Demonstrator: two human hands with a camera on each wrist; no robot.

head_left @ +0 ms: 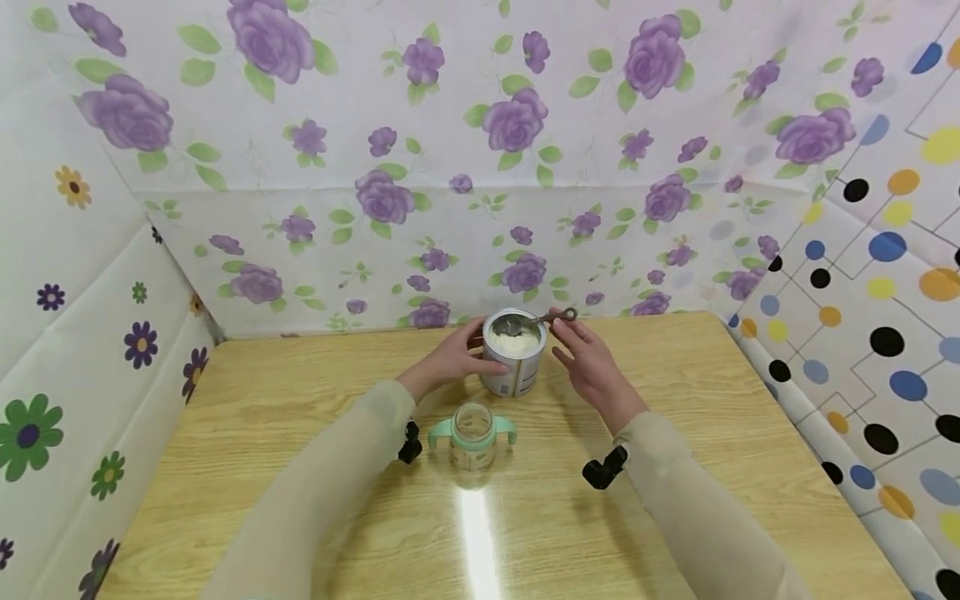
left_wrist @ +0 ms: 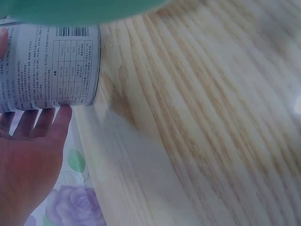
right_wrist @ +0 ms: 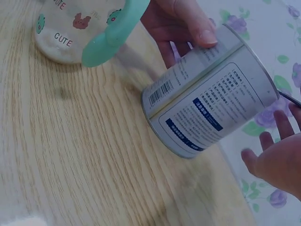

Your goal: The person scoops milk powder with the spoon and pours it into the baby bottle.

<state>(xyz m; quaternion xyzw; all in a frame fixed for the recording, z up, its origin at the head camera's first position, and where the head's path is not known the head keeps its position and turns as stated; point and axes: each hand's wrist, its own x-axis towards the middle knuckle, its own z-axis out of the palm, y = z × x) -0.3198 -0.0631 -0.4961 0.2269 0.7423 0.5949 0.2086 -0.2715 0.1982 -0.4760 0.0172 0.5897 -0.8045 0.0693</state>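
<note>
The left hand (head_left: 455,354) grips the side of a white cylindrical metal can (head_left: 516,379) standing on a light wood-grain table (head_left: 300,375), and the right hand (head_left: 590,367) pinches the handle of a dark metal spoon (head_left: 535,320) whose bowl is inside the can's mouth; only the head view shows the pale powder (head_left: 516,342) within, while the wrist views reveal the can's barcode and printed text, and the right wrist's gives "CUTE" on the clear bottle with mint-green handles (head_left: 473,459) nearby
</note>
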